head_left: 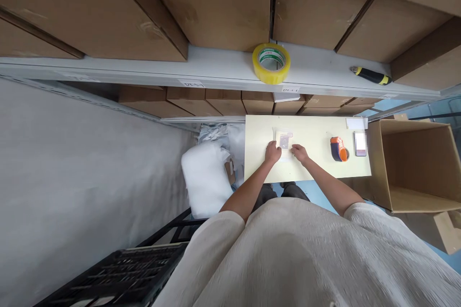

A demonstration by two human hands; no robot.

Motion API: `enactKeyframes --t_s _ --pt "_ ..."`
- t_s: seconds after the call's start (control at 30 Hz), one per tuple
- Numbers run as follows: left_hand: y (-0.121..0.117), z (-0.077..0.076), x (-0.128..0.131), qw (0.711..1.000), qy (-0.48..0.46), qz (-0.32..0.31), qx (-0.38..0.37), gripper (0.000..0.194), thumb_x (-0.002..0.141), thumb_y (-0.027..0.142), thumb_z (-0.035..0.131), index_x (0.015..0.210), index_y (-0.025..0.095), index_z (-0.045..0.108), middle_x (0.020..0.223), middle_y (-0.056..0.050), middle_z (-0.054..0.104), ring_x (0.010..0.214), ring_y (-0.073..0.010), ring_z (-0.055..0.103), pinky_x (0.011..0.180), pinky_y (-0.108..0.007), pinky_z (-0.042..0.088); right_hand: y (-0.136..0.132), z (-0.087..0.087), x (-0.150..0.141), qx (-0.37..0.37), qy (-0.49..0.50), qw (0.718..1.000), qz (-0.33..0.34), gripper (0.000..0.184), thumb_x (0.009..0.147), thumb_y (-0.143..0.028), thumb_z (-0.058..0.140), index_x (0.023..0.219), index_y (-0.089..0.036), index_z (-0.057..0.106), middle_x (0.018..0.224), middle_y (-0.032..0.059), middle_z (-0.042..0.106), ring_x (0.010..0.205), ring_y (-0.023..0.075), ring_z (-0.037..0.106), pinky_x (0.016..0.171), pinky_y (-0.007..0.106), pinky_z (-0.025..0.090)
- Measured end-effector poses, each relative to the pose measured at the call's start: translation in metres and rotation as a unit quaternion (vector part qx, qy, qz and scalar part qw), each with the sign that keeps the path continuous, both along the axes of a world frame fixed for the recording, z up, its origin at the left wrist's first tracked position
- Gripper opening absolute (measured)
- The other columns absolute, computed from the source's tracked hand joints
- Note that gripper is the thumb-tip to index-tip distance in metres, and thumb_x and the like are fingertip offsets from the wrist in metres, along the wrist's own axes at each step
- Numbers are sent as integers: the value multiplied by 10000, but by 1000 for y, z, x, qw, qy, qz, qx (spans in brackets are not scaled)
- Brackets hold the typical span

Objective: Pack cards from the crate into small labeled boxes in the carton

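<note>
— Where is the packet?
— On the counter [309, 127], toward its 9 o'clock end; the packet [284, 141] is clear plastic with a dark printed patch, lying flat between two bare hands.
— And the grip?
— The left hand [273, 152], at the packet's 8 o'clock, has thumb and fingers closed on its edge; the right hand [300, 153], at 4 o'clock, has curled fingers against the near edge; whether it pinches the plastic, one cannot tell.
— What lies around?
— At 3 o'clock, an orange-and-dark dispenser [337, 149], then a phone [360, 143], both on the counter, with a carton [419, 160] beyond; on the shelf [219, 67], a yellow tape roll [271, 76] at 12 and a knife [371, 76] at 2.
</note>
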State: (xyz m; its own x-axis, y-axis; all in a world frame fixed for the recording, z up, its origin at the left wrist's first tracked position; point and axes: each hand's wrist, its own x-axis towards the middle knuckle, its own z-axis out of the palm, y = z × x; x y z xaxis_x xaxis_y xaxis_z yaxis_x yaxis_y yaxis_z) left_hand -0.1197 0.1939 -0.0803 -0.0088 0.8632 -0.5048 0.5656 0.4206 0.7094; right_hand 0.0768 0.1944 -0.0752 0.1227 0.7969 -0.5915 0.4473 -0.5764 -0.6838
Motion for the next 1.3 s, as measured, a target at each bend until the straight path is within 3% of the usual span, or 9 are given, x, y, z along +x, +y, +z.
enactKeyframes --t_s 0.27,0.5,0.7,0.97,1.13,1.3 --pt "22 10 -48 998 42 42 7 575 1006 167 551 1578 127 591 1684 -178 564 1600 -311 495 1357 -417 362 25 3 -60 -32 83 995 -50 465 765 -365 779 1205 -214 782 1222 94 775 1136 270 697 1049 430 572" --pt "34 11 -93 995 64 71 12 604 955 158 606 1555 87 597 1703 -210 530 1606 -351 489 1356 -433 370 46 2 -102 -30 147 989 -14 502 772 -385 815 1249 -228 793 1410 113 745 1293 294 661 1129 453 534" --pt "37 5 -119 997 56 59 12 687 938 181 630 1616 120 541 1753 -184 476 1637 -355 446 1367 -454 362 51 -4 -125 -31 168 985 11 546 777 -432 818 1291 -250 791 1404 88 756 1278 272 674 1136 440 532" --pt "26 3 -125 995 62 74 -7 714 904 215 689 1604 161 556 1816 -172 375 1688 -382 346 1380 -491 325 47 1 -123 -9 136 990 34 433 795 -377 805 1208 -249 805 1375 85 778 1226 274 702 1101 457 563" --pt "11 15 -126 993 99 59 30 648 915 214 684 1557 196 597 1852 -146 295 1700 -383 308 1378 -510 323 42 10 -108 6 109 994 5 345 802 -337 754 1131 -242 790 1361 87 777 1189 268 709 1062 461 584" --pt "5 31 -111 996 83 16 41 598 929 197 664 1526 204 623 1816 -152 372 1701 -358 318 1380 -493 326 29 24 -82 33 77 996 -15 299 792 -355 755 1069 -249 795 1240 84 792 1084 256 716 986 438 612"
